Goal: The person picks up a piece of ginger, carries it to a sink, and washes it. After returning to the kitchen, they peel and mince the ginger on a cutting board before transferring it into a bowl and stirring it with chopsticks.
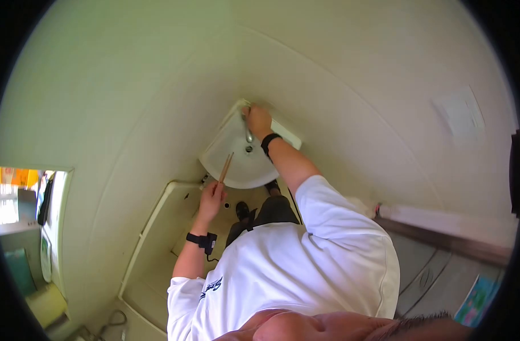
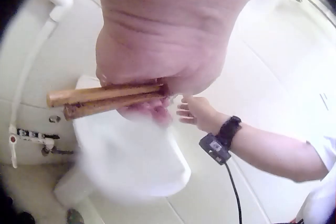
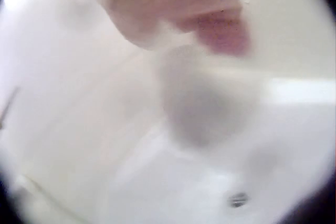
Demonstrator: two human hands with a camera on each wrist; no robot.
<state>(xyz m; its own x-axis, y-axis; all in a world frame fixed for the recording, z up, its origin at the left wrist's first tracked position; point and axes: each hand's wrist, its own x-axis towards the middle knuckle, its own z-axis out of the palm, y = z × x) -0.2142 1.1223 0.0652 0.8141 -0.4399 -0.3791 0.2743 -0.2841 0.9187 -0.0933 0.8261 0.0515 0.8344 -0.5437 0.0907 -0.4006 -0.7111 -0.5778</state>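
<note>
My left hand point(image 1: 212, 200) grips a pair of wooden chopsticks point(image 1: 226, 169) in front of the white washbasin point(image 1: 249, 181), their thin ends pointing over the bowl. The thicker ends of both sticks point(image 2: 89, 96) jut out of that hand in the left wrist view. At the basin's back corner my right hand point(image 1: 259, 120) holds the top of the metal faucet point(image 1: 249, 135), thumb and fingers about it. Blur covers the faucet point(image 3: 199, 108) in the right wrist view, below the curled fingers. The round drain point(image 1: 249, 149) lies under the spout.
Pale walls meet behind the basin. White pipework point(image 2: 26, 71) with a small valve point(image 2: 34, 137) runs beside it. A low raised ledge point(image 1: 140, 233) stands to the left, a window opening point(image 1: 69, 193) beyond. A floor drain point(image 1: 227, 206) sits near my shoe point(image 1: 242, 210).
</note>
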